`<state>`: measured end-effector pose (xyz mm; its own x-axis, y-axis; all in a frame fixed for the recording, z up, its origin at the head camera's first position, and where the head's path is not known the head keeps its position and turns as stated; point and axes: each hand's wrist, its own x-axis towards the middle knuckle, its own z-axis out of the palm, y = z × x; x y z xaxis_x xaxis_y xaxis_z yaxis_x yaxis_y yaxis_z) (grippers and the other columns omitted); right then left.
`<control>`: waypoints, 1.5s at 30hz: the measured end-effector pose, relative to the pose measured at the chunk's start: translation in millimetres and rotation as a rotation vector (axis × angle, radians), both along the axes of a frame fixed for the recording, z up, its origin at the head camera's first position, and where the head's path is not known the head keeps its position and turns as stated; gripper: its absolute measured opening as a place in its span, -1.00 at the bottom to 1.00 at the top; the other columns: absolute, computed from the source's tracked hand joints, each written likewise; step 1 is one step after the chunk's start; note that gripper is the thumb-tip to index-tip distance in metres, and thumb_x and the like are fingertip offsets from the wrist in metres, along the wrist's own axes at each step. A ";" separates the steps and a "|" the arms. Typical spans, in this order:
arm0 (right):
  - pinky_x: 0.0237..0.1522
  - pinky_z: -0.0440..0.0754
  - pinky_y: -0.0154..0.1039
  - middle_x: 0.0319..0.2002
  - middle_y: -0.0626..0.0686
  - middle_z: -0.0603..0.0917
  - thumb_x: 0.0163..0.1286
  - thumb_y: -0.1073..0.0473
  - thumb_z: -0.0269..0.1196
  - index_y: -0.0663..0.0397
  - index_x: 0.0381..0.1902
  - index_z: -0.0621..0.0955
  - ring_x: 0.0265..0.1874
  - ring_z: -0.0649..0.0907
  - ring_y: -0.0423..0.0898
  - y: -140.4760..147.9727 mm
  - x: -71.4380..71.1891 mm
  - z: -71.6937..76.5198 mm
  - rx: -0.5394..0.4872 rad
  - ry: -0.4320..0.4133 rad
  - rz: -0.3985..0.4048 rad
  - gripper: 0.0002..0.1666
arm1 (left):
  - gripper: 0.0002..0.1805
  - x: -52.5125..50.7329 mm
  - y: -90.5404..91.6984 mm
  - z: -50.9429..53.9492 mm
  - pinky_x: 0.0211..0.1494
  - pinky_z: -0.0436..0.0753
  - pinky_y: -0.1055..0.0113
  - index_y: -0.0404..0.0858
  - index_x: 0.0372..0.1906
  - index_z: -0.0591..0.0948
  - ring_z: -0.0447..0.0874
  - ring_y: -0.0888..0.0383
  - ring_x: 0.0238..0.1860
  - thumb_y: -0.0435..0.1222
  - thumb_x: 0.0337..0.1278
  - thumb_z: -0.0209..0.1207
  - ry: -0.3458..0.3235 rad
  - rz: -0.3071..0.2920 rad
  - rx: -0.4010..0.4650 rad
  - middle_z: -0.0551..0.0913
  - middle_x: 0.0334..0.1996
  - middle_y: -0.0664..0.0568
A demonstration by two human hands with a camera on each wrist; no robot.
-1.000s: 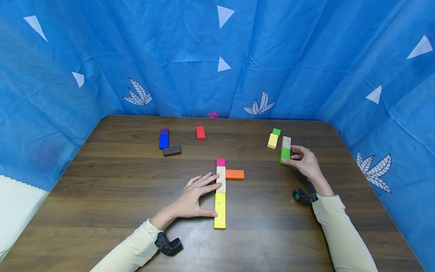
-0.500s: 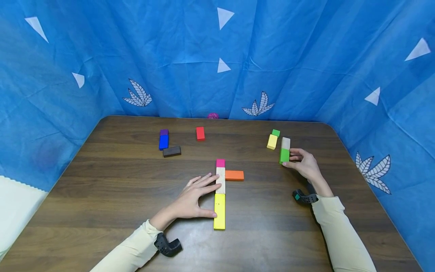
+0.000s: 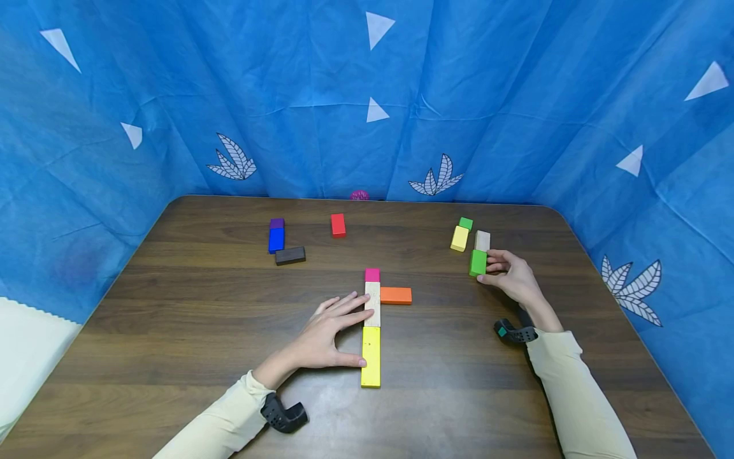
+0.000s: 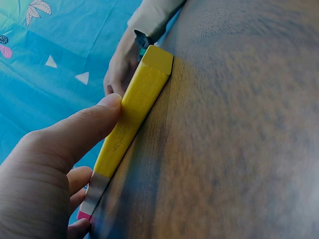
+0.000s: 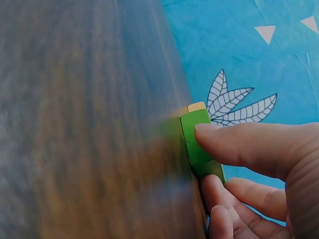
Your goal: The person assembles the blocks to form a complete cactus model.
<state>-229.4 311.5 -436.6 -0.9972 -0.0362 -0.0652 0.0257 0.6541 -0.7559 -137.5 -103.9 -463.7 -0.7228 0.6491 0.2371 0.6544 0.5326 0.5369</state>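
Note:
In the head view my left hand (image 3: 323,336) lies along the left side of a row of blocks, its fingers spread. Two fingertips reach the white block (image 3: 373,312) and the thumb touches the long yellow block (image 3: 371,357). A pink block (image 3: 372,275) caps the row's far end; an orange block (image 3: 395,296) sticks out to the right. My right hand (image 3: 514,278) holds a green block (image 3: 478,262) between thumb and fingers, seen closer in the right wrist view, where the thumb lies on the green block (image 5: 197,142). Just behind it is another white block (image 3: 482,241).
A pale yellow block (image 3: 459,238) and a small green block (image 3: 466,224) lie beyond the right hand. At the back left are blue (image 3: 276,240), purple (image 3: 278,223) and black (image 3: 290,256) blocks, with a red block (image 3: 338,225) nearby. A blue curtain (image 3: 321,76) hangs behind the table.
The green block at my right hand has shifted slightly left, out of line with the white block behind it. My left hand and its row of blocks stay where they were.

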 end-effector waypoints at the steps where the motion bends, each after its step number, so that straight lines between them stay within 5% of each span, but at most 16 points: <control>1: -0.24 0.50 -0.55 0.18 0.35 0.46 0.23 0.23 0.35 0.35 0.40 0.29 0.04 0.53 0.15 -0.2 0.0 0.0 0.000 0.000 0.005 -0.16 | -0.06 0.1 -0.2 0.0 0.43 0.13 -0.19 -0.07 0.39 0.43 0.14 -0.08 0.52 0.16 -0.20 0.43 0.000 0.000 -0.001 0.27 0.49 0.07; 16: -0.17 0.56 -0.31 0.03 0.32 0.55 0.19 0.12 0.43 0.36 0.26 0.37 -0.05 0.59 0.13 -1.7 1.9 1.1 0.035 -0.007 0.010 -0.21 | -0.06 0.0 -0.9 0.1 0.43 0.14 -0.20 -0.07 0.39 0.43 0.13 -0.08 0.52 0.16 -0.19 0.43 0.000 -0.002 0.001 0.26 0.49 0.07; 28: -0.27 0.56 -0.45 -0.07 0.31 0.64 0.15 0.05 0.46 0.32 0.25 0.37 -0.30 0.64 -0.25 -10.6 1.6 6.5 0.013 0.007 0.014 -0.18 | -0.06 -0.4 -0.8 1.5 0.43 0.15 -0.19 -0.08 0.39 0.44 0.15 -0.09 0.51 0.16 -0.20 0.43 0.012 -0.002 0.002 0.28 0.48 0.06; 45: -0.31 0.61 -0.47 -0.23 0.25 0.70 0.07 0.13 0.52 0.30 0.17 0.45 -0.29 0.67 -0.06 -61.1 -3.8 14.2 -0.024 0.045 0.141 -0.23 | -0.06 0.9 -0.5 3.3 0.43 0.14 -0.20 -0.08 0.39 0.43 0.14 -0.08 0.52 0.15 -0.19 0.43 -0.003 -0.003 0.004 0.27 0.49 0.07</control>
